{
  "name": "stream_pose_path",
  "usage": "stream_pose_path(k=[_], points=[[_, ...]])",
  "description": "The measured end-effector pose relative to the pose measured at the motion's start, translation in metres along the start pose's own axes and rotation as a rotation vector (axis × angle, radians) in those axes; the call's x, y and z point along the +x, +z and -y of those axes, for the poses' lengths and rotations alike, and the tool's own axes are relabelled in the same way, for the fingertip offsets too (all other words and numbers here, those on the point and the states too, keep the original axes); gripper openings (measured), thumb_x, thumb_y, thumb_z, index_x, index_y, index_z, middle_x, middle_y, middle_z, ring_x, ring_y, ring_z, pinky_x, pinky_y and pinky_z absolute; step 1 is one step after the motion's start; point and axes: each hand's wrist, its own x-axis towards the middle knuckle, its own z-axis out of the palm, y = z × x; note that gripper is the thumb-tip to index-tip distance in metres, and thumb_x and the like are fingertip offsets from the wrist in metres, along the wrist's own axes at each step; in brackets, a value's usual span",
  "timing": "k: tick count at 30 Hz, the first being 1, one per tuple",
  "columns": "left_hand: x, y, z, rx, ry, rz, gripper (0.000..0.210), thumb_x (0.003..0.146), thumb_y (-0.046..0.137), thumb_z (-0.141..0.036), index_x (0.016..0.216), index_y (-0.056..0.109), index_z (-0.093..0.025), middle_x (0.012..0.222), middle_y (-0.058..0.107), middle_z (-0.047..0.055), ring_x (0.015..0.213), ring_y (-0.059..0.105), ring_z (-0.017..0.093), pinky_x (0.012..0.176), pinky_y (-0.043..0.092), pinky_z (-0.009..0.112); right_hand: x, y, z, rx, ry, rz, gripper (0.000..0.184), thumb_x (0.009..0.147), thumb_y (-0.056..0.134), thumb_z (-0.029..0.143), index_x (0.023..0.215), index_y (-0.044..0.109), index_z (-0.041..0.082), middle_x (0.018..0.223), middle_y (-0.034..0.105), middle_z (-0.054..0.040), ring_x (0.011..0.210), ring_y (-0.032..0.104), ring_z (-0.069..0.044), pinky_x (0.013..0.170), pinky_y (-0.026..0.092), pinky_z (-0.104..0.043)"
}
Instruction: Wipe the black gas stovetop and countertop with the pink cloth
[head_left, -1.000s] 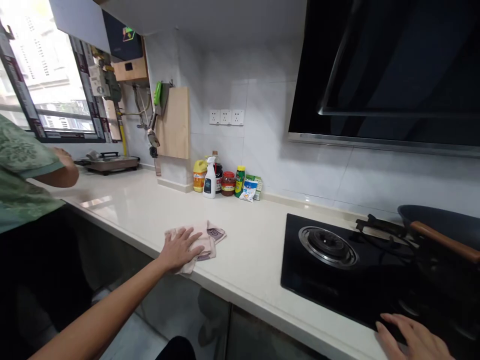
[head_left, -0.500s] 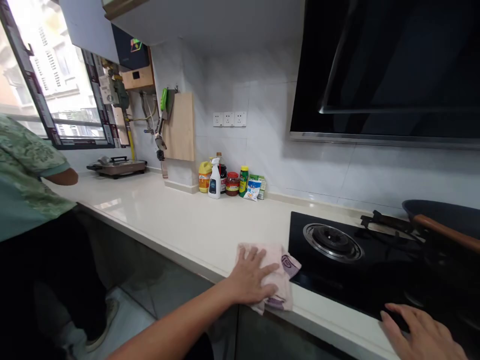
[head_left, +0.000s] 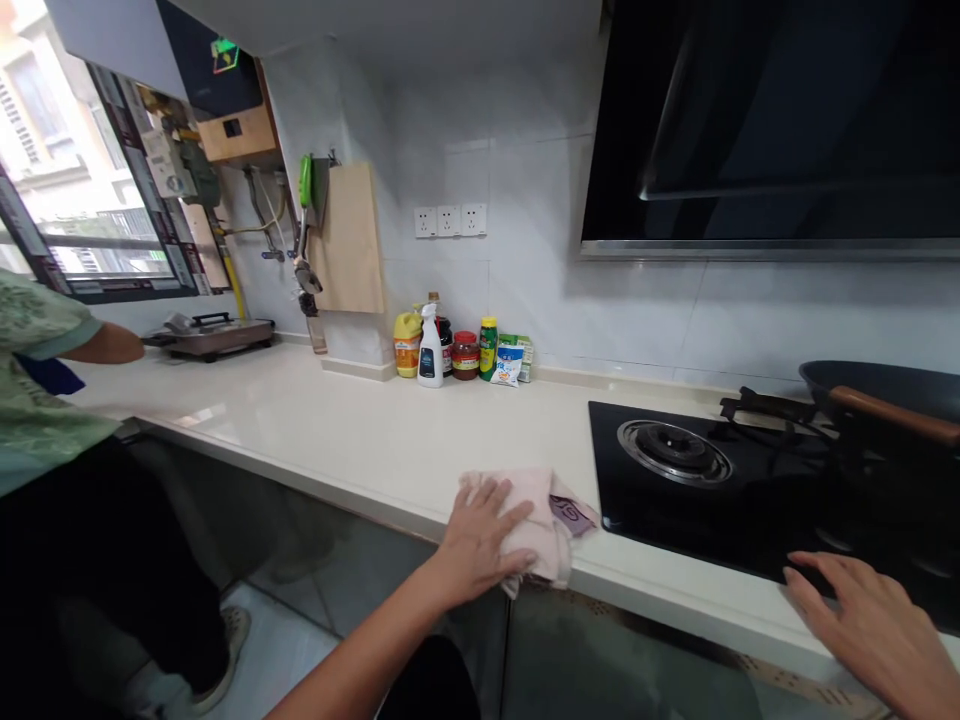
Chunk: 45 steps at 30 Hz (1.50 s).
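My left hand (head_left: 480,535) lies on a pink cloth (head_left: 536,505) with its fingers spread, pressing it onto the white countertop (head_left: 360,435). The cloth has a purple patch with a dark pattern, and part of it hangs over the front edge. Its right corner lies right beside the black gas cooktop (head_left: 675,530). At the lower right, my right hand (head_left: 870,620) is by the cooktop's front edge, fingers apart and holding nothing. Whether its fingertips touch the surface I cannot tell.
A white spray bottle (head_left: 430,350), a yellow jug (head_left: 407,345), a red-lidded jar (head_left: 466,358) and packets stand by the wall. A wok (head_left: 885,385) sits on the cooktop's right side. Another person (head_left: 52,370) stands at the left, near an electric pan (head_left: 217,338).
My left hand has slid the cloth a little left, off the cooktop's edge. My view has shifted, and the other person sits farther left in it.
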Motion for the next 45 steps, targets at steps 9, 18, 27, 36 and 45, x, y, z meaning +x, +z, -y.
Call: stream_pose_path(k=[9, 18, 27, 36, 45], points=[[-0.046, -0.040, 0.108, 0.228, -0.546, 0.199, 0.075, 0.093, 0.044, -0.070, 0.154, 0.045, -0.025, 0.164, 0.035, 0.018, 0.151, 0.029, 0.039, 0.118, 0.014, 0.070, 0.000, -0.003, 0.003, -0.035, -0.013, 0.032, 0.059, 0.088, 0.035, 0.062, 0.112, 0.073, 0.022, 0.119, 0.067, -0.0129, 0.106, 0.060, -0.039, 0.085, 0.048, -0.052], [-0.005, -0.042, 0.166, 0.222, -0.787, 0.372, 0.104, 0.080, 0.040, -0.087, 0.160, 0.033, -0.022, 0.158, 0.041, 0.026, 0.146, 0.033, 0.051, 0.115, 0.014, 0.065, 0.000, -0.003, 0.001, -0.081, -0.064, 0.044, 0.059, 0.089, 0.034, 0.059, 0.115, 0.071, 0.022, 0.120, 0.067, -0.0134, 0.104, 0.061, -0.037, 0.085, 0.050, -0.051], [0.072, -0.010, 0.171, 0.161, -0.834, 0.340, 0.082, 0.088, 0.035, -0.075, 0.161, 0.023, -0.039, 0.171, 0.015, 0.014, 0.146, 0.024, 0.059, 0.109, 0.014, 0.077, 0.000, -0.003, 0.009, -0.051, -0.009, 0.067, 0.056, 0.090, 0.034, 0.058, 0.117, 0.070, 0.024, 0.126, 0.065, -0.0121, 0.109, 0.061, -0.035, 0.086, 0.050, -0.049], [0.138, 0.018, 0.097, 0.062, -0.697, 0.393, 0.076, 0.089, 0.028, -0.076, 0.156, 0.037, -0.041, 0.168, 0.025, 0.013, 0.146, 0.017, 0.062, 0.106, 0.002, 0.084, 0.001, -0.008, 0.018, -0.060, 0.014, 0.075, 0.059, 0.091, 0.030, 0.058, 0.117, 0.068, 0.022, 0.127, 0.064, -0.0122, 0.112, 0.059, -0.035, 0.090, 0.047, -0.051], [0.092, 0.008, -0.025, -0.126, -0.092, 0.370, 0.069, 0.088, 0.044, -0.078, 0.149, 0.044, -0.047, 0.167, 0.031, 0.002, 0.151, 0.022, 0.045, 0.118, 0.011, 0.071, -0.001, -0.014, 0.019, -0.030, -0.047, 0.055, 0.054, 0.090, 0.035, 0.056, 0.115, 0.069, 0.022, 0.121, 0.066, -0.0126, 0.102, 0.061, -0.033, 0.083, 0.048, -0.048]])
